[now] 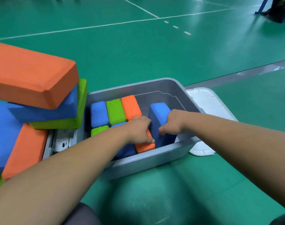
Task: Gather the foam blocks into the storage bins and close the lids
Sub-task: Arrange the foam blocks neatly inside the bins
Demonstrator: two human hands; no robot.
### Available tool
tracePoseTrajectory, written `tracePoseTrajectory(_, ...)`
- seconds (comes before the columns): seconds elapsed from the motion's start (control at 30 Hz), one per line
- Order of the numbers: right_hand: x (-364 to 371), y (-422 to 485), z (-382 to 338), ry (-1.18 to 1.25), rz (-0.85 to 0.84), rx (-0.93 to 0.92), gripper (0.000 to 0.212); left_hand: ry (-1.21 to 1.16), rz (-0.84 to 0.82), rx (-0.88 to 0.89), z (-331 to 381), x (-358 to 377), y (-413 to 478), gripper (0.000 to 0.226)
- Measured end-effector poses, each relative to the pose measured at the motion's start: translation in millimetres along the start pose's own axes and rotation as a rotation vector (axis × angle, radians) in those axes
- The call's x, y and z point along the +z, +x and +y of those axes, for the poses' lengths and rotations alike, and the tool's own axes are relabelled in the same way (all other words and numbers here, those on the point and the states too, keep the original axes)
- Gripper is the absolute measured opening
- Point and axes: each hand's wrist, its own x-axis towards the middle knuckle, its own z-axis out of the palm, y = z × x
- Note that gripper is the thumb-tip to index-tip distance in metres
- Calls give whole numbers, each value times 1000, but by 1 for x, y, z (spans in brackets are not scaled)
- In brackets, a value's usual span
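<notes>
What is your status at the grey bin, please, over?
Right grip holds upright blue foam block in grey storage bin. Left grip on orange foam block beside it, hold unclear. White lid off, on floor right of bin.

left hand (138, 129): bare | right hand (172, 122): bare | forearms (73, 159): bare | knee (83, 215): dark grey fabric
</notes>
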Motion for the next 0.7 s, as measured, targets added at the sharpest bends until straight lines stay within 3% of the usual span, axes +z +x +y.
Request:
tracePoseTrajectory(0.1,15,-3,-4,-136,-236,-17,56,13,11,19,-3,3,0,60)
tracePoseTrajectory(0.17,19,-2,-6,-151,-262,-29,55,6,44,31,-7,3,-1,59)
tracePoseTrajectory(0.23,11,0,-4,-106,-218,-24,49,-17,63,32,-11,1,-3,61)
tracePoseTrajectory(0.37,2,10,2,59,-142,27,61,16,25,30,-17,-4,-9,72)
tracePoseTrajectory(0.5,13,23,-9,21,-84,7,52,50,9,-29,-23,-7,-15,87)
tracePoseTrajectory(0.63,14,32,-29,-17,-1,-25,39,110,1,-86,-35,-18,-22,78)
tracePoseTrajectory(0.7,12,36,-35,-18,98,-35,29,148,22,-89,-38,-31,-31,62)
